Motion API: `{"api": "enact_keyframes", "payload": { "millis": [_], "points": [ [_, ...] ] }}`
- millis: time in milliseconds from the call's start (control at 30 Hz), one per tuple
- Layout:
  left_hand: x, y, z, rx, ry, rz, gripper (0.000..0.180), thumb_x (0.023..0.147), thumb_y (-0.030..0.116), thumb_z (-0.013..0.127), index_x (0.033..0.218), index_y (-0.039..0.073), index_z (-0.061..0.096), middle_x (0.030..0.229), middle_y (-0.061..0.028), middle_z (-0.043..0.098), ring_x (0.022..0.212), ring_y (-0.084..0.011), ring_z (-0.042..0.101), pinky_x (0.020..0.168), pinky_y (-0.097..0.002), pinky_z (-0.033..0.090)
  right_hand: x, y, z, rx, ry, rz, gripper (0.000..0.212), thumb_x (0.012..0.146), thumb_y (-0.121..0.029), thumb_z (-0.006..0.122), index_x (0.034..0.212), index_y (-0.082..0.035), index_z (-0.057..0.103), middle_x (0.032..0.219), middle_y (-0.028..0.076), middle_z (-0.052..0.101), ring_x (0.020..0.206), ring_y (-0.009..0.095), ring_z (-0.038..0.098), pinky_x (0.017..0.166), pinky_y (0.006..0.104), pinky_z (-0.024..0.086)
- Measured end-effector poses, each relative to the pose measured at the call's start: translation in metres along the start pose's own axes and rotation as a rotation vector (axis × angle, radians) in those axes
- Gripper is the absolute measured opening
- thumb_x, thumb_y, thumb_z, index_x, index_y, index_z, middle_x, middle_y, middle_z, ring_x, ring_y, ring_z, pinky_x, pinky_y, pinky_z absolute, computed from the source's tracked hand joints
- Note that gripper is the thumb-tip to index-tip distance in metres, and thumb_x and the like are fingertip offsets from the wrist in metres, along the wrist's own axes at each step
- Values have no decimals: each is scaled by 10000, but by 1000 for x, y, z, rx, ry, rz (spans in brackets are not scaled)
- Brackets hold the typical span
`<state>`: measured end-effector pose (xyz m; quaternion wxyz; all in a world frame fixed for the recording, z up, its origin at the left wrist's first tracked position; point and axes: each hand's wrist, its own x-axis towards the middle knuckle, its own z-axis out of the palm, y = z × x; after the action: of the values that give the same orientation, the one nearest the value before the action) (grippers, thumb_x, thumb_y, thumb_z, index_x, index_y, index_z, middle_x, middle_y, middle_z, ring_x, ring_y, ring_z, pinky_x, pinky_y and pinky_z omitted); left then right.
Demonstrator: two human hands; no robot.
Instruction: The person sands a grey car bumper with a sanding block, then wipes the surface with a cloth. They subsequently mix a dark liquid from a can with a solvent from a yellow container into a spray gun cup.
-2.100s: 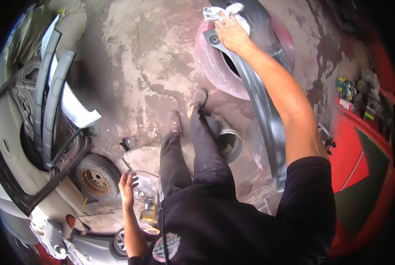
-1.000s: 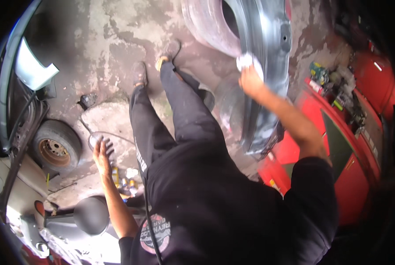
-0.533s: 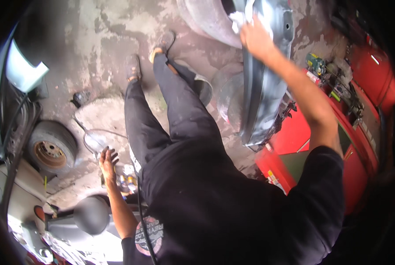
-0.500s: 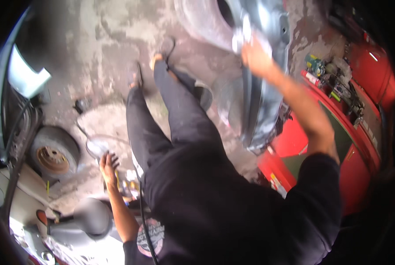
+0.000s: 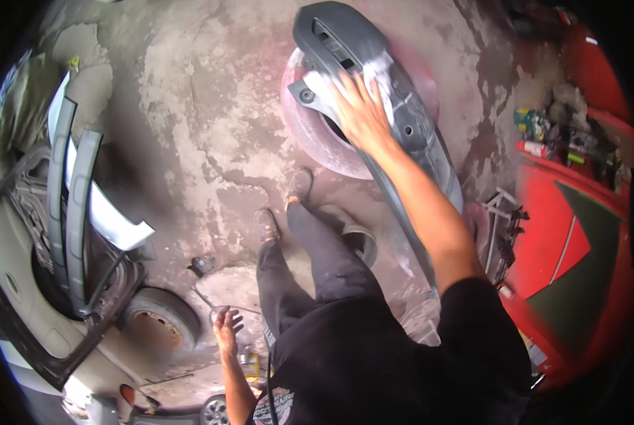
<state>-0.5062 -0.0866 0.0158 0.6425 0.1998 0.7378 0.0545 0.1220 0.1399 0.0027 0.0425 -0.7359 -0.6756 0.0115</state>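
Note:
A long grey car bumper (image 5: 430,152) lies at a slant across a dusty, pinkish tyre (image 5: 303,138) on the floor. My right hand (image 5: 363,117), arm stretched out, holds a white cloth (image 5: 379,71) flat against the bumper's upper part, fingers spread over it. Parts of the cloth show on both sides of the hand. Low on the left, beside my leg, my left hand (image 5: 226,329) hangs with its fingers apart and slightly bent, holding nothing. It is nearest to a dark cable or hose on the floor.
A wheel with a rusty rim (image 5: 157,322) lies at left near a detached car door (image 5: 19,276) and curved trim panels (image 5: 83,212). By my legs stands a round bucket-like container (image 5: 363,244). Red car panels (image 5: 551,234) with cans and tools (image 5: 561,131) fill the right.
My view has shifted, showing more of the bumper. My right hand has gone from gripping the bunched cloth to lying spread over it on the bumper. My left hand stays open.

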Motion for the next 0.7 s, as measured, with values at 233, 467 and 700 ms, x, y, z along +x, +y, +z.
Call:
{"api": "enact_keyframes", "payload": {
  "millis": [233, 467, 700],
  "points": [
    [-19, 94, 34, 23, 15, 127, 527, 1039, 344, 643, 1418, -3, 527, 1211, -165, 705, 1031, -296, 717, 811, -394, 585, 25, 59, -6, 43, 32, 161, 537, 988, -155, 557, 1508, -47, 473, 1618, 207, 375, 1512, 435, 323, 1204, 623, 282],
    [-7, 205, 148, 95, -89, 219, 460, 1034, 224, 608, 1410, -35, 555, 1216, -205, 691, 1026, -293, 712, 820, -363, 593, -6, 79, -26, 150, -132, 390, 601, 989, -254, 591, 1518, -6, 450, 1643, 218, 312, 1530, 462, 260, 1238, 610, 209],
    [28, 359, 278, 271, -367, 491, 469, 1052, 269, 614, 1400, -41, 566, 1253, -160, 676, 1066, -245, 690, 866, -372, 588, 15, 92, -22, 275, 21, 263, 555, 894, -72, 611, 1445, -79, 546, 1584, 158, 444, 1471, 392, 397, 1215, 536, 305]
  ]
}}
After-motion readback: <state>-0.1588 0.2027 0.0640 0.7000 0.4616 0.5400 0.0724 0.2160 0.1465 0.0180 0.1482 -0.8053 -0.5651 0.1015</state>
